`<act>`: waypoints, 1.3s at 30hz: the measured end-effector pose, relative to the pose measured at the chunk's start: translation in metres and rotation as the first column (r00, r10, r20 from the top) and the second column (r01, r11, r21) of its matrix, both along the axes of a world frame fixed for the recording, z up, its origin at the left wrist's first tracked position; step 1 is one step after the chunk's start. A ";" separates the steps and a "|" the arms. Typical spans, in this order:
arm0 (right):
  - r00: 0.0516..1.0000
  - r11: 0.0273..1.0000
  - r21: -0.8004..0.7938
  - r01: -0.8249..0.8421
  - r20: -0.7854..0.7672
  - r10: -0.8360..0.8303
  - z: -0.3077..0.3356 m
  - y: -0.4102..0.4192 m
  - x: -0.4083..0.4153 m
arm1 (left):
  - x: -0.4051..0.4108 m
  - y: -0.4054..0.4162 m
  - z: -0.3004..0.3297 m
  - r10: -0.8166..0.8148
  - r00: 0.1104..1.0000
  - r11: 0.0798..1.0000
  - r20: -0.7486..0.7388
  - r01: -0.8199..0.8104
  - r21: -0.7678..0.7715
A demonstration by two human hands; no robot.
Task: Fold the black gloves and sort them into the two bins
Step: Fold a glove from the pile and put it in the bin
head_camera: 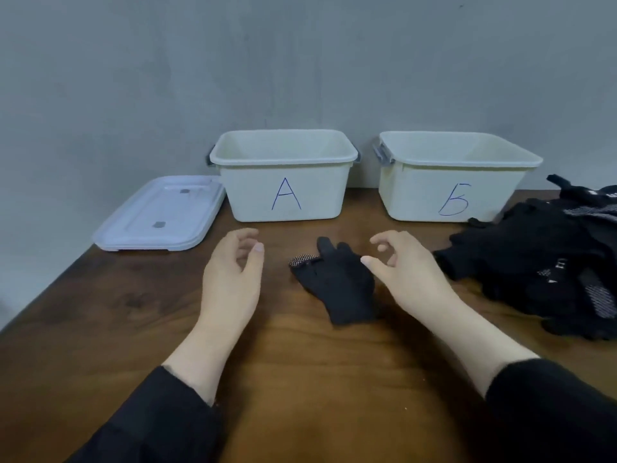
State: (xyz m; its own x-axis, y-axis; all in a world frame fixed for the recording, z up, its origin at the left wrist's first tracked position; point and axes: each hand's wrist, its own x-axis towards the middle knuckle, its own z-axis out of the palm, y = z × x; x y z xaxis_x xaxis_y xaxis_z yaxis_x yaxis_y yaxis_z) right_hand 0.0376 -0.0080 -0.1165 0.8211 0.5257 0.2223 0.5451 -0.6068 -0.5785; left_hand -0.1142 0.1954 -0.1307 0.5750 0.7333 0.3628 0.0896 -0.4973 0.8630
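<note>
Bins were the measure of your progress: bin A and bin Б both stood open, and no glove showed inside either, though their floors were hidden from this angle. By my reading you had barely begun. One black glove lay on the wooden table just in front of bin A and a little to its right, its cuff toward you, its dotted fingertips partly doubled over; whether that counted as a fold I could not tell. The heap of black gloves waited well to the right of bin A, in front of bin Б, unsorted. Two stacked clear lids lay to the left of bin A.

Your left hand hovered in front of bin A, fingers loosely curled, holding nothing. Your right hand hung just beside the glove, thumb reaching over its edge, fingers relaxed and empty; contact was unclear
</note>
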 end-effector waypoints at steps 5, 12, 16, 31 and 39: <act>0.920 0.925 -0.086 -0.371 0.102 0.378 -0.029 -0.015 -0.017 | 0.010 0.001 -0.008 -0.231 0.958 0.939 -0.169 0.265 0.219; 0.867 0.848 -0.222 -0.482 0.016 0.498 -0.029 -0.019 -0.017 | 0.023 0.003 -0.021 -0.262 0.808 0.825 -0.528 0.471 0.311; 0.864 0.863 -0.223 -0.453 0.129 0.487 -0.032 -0.015 -0.018 | 0.028 0.008 -0.022 -0.232 0.792 0.829 -0.565 0.465 0.312; 0.949 0.950 0.051 -0.308 -0.055 0.310 0.106 0.039 0.019 | 0.025 0.023 -0.017 -0.084 0.991 0.990 -0.106 0.095 0.109; 0.954 0.949 0.231 -0.215 0.257 0.154 0.133 0.058 0.028 | 0.022 0.022 -0.009 -0.040 0.998 0.998 -0.046 0.042 0.053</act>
